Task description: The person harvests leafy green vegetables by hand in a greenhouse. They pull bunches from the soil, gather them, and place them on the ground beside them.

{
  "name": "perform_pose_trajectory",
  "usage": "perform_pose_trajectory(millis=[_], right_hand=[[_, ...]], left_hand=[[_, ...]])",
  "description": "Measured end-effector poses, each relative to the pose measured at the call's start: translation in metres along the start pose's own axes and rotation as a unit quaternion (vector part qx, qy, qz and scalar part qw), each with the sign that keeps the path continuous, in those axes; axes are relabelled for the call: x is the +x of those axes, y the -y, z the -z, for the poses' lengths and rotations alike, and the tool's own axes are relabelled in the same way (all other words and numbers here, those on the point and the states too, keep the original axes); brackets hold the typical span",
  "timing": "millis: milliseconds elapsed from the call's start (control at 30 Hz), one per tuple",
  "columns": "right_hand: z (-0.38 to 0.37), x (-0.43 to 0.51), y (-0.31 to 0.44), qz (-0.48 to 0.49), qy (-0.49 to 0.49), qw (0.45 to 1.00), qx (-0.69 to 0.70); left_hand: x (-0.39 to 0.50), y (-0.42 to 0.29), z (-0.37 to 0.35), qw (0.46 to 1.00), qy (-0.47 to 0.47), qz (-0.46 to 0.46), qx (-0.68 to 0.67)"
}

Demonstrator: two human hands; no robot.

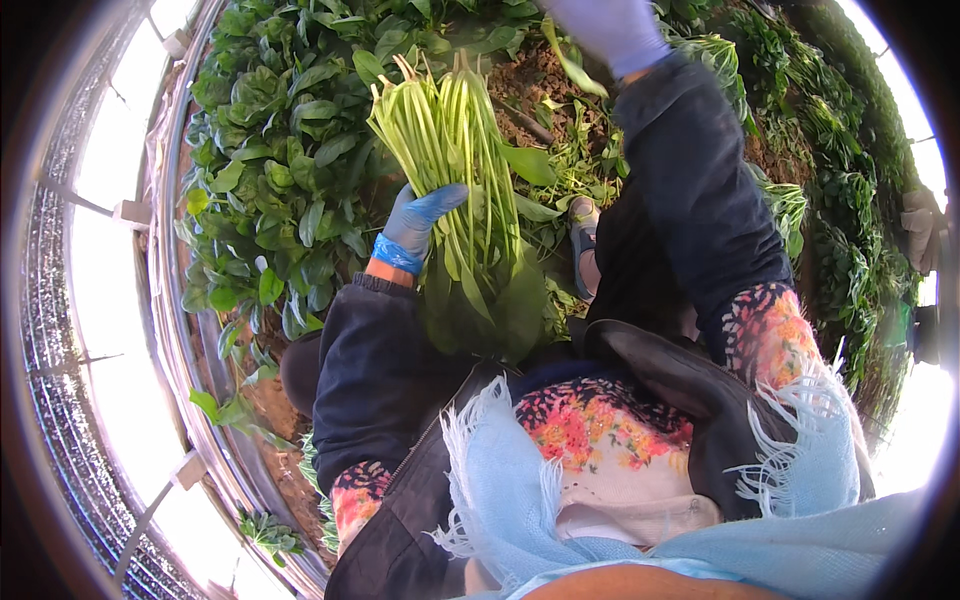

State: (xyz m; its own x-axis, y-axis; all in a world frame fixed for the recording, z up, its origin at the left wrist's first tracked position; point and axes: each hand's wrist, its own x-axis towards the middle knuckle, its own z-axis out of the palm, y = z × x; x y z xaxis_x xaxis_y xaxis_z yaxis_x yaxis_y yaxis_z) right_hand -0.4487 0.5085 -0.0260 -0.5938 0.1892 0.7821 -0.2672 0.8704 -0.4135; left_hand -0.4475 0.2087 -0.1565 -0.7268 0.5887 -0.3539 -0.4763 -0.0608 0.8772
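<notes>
My left hand [427,217], in a blue disposable glove, grips a large bunch of leafy greens that look like spinach [457,135]. The pale cut stem ends point away from me, and the dark leaves hang toward my lap. My right hand [611,30], in a bluish-purple glove, is blurred at the top edge, its fingers cut off by the frame. Just beside and below it is a single yellowish-green leaf [574,67]; I cannot tell whether the hand holds it.
Dense growing greens [292,150] fill the left side. Loose leaves and stems [577,161] litter the brown soil [529,79] ahead. Cut bunches [784,206] lie in a row at right. My shoe [583,232] rests among the trimmings. Plastic sheeting [161,187] borders the bed at left.
</notes>
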Motion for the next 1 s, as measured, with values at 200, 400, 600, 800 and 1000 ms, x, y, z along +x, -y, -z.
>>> perform_pose_trajectory(millis=[200,400,600,800,1000], right_hand=[[-0.047,-0.051,0.047,0.07,0.107,0.983,-0.135],[-0.071,-0.051,0.037,-0.063,0.298,0.951,-0.05],[-0.027,-0.009,0.008,-0.043,0.037,0.99,-0.129],[0.004,-0.017,0.014,-0.024,0.125,0.99,-0.059],[-0.023,-0.041,0.05,0.073,0.269,0.936,0.215]], left_hand=[[0.001,-0.004,-0.009,0.999,0.022,-0.008,0.026],[0.0,-0.003,-0.012,1.0,0.02,0.0,0.013],[0.003,0.002,-0.001,0.999,0.038,-0.02,-0.025],[0.002,0.0,0.018,0.993,0.036,-0.015,-0.109],[0.004,-0.006,0.034,0.984,0.032,-0.034,-0.174]])
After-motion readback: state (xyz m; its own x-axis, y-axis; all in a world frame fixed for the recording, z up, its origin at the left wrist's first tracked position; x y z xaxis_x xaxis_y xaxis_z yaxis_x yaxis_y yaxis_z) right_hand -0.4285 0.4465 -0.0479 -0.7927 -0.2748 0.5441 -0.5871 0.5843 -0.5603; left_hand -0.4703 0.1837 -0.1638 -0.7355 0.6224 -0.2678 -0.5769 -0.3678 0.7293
